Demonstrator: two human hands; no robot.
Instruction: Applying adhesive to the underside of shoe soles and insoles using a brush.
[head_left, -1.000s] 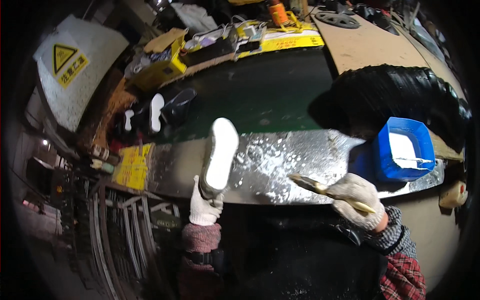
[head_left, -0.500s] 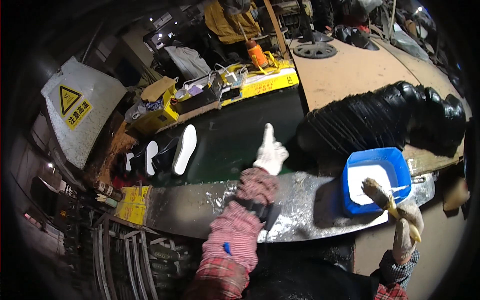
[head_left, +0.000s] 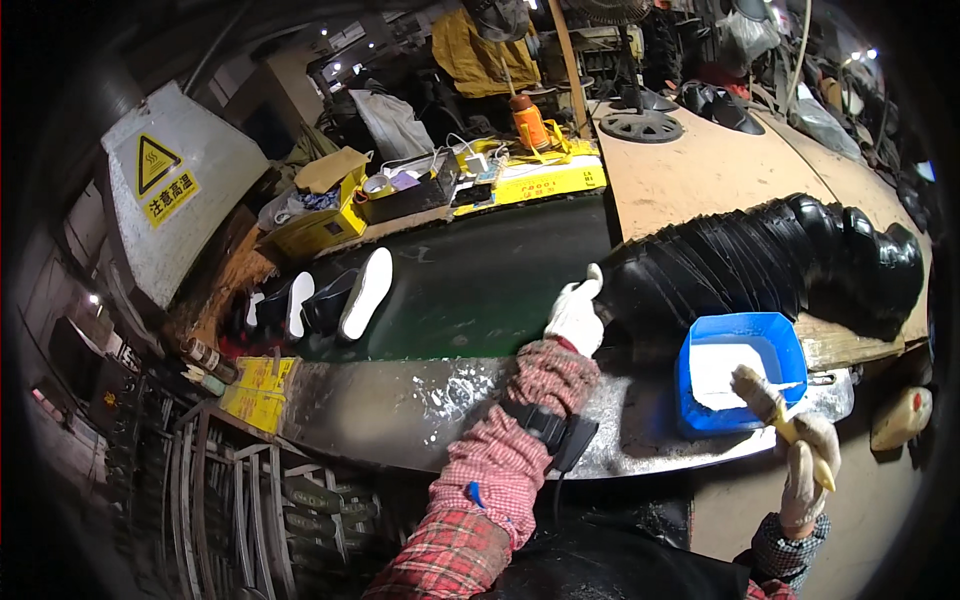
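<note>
My left hand (head_left: 577,318), in a white glove, is at the left end of a tightly packed row of glossy black shoe pieces (head_left: 720,255). Its index finger is stretched out against that end; the thumb side is partly hidden, and I see nothing held. My right hand (head_left: 808,470), also gloved, is closed round the yellowish handle of a brush (head_left: 762,395). The bristles are over the near right side of a blue tub (head_left: 700,410) of white liquid (head_left: 722,372). To the left, black shoes with white soles (head_left: 367,295) lie tipped on a dark green belt (head_left: 470,275).
A metal ledge (head_left: 400,400) runs along the belt's near side. Yellow boxes (head_left: 545,185) and an orange bottle (head_left: 527,122) stand behind it. At far left hangs a metal hood (head_left: 200,215) with a warning sign. A fan base (head_left: 641,127) rests on the brown board (head_left: 720,165).
My left hand has moved right and nearer, from above the belt to the end of the black row. My right hand still holds the brush at the tub. The view has shifted slightly.
</note>
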